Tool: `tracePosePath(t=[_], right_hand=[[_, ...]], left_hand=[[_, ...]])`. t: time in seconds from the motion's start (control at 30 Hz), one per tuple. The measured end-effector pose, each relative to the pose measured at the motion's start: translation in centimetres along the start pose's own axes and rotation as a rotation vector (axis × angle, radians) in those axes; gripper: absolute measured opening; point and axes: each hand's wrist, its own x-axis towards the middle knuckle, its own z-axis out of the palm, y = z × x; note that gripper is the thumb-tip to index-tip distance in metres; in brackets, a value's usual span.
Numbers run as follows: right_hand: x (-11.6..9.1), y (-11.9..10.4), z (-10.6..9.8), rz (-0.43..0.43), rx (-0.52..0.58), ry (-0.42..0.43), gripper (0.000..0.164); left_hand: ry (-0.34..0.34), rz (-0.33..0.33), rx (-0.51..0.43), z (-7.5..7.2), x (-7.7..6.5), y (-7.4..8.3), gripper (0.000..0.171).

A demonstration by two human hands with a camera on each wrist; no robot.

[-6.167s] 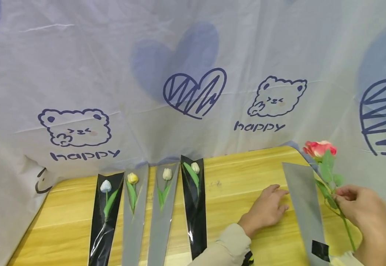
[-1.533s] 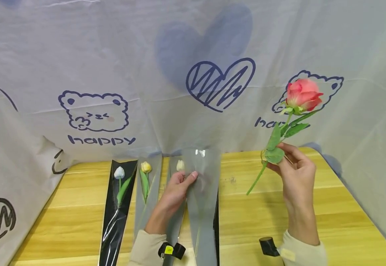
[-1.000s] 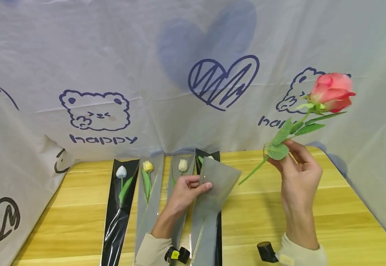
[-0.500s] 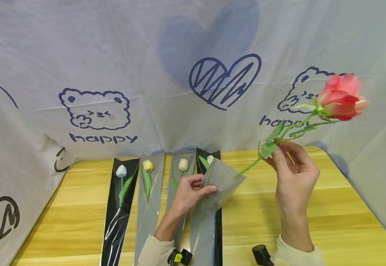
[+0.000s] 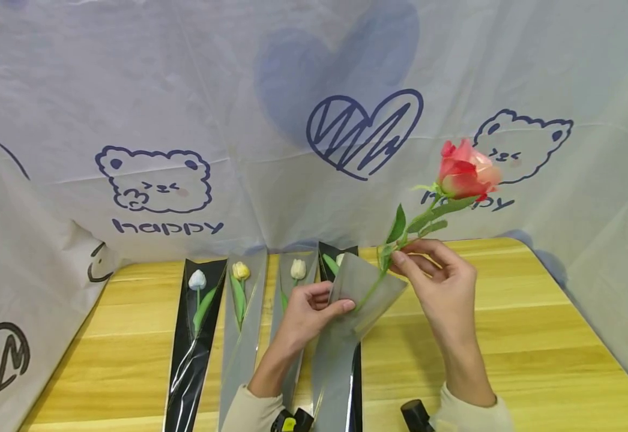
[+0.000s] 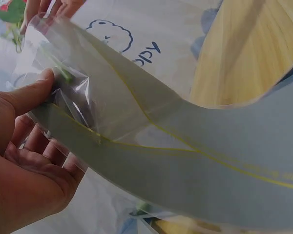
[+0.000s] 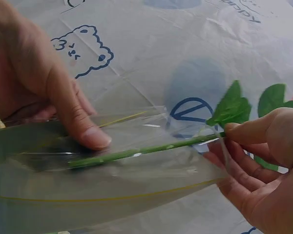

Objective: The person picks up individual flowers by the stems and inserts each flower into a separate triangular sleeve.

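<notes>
My left hand (image 5: 305, 318) pinches a grey flower sleeve (image 5: 335, 366) with a clear front near its upper end, thumb in front. The sleeve's mouth tilts up to the right. My right hand (image 5: 443, 294) pinches a pink-red artificial rose (image 5: 465, 171) by its leafy stem, just outside that mouth. In the right wrist view the bare lower stem (image 7: 136, 153) lies inside the sleeve, visible through the clear film; its cut end is near the left thumb. Bloom and leaves (image 7: 229, 107) remain outside. The left wrist view shows the sleeve (image 6: 195, 180) bending away, edged with yellow lines.
On the wooden table (image 5: 535, 336), to the left, lie sleeved tulips: a pale blue one (image 5: 197, 279) in black, a yellow one (image 5: 241, 271) and a cream one (image 5: 298, 269) in grey. Another black sleeve (image 5: 335, 255) is partly covered. A printed cloth (image 5: 238, 120) hangs behind.
Earlier, the sleeve and rose were at the right; both hands have since brought them toward the middle. Over the last second the rose has moved down and left, its stem sliding into the sleeve's mouth.
</notes>
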Motion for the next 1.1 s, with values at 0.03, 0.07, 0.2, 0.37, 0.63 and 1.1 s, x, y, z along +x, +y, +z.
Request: tracePosePath(t=[0.03,0.07,0.2,0.37,0.63,1.1], right_hand=[[0.0,0.0,0.1,0.004,-0.025,-0.005,0.016],[-0.1,0.1,0.1,0.008,-0.053,-0.006,0.016],[-0.2,0.2,0.4,0.005,-0.179,-0.030,0.015],[-0.4,0.3,0.5,0.018,-0.270,-0.080,0.015],[-0.5,0.0,0.3,0.109,-0.362,-0.174,0.012],[0.7,-0.3,-1.9,0.125,-0.005,0.075,0.023]], left_hand=[[0.001,-0.001,0.001,0.1,0.0,0.1,0.021],[0.003,-0.001,-0.001,0.2,-0.1,0.3,0.022],[0.022,0.006,-0.017,0.6,-0.2,0.6,0.026],[0.059,0.024,-0.039,1.1,-0.3,0.7,0.024],[0.066,0.062,-0.061,1.7,-0.5,1.0,0.019],[0.047,-0.020,-0.104,1.4,-0.3,0.5,0.021]])
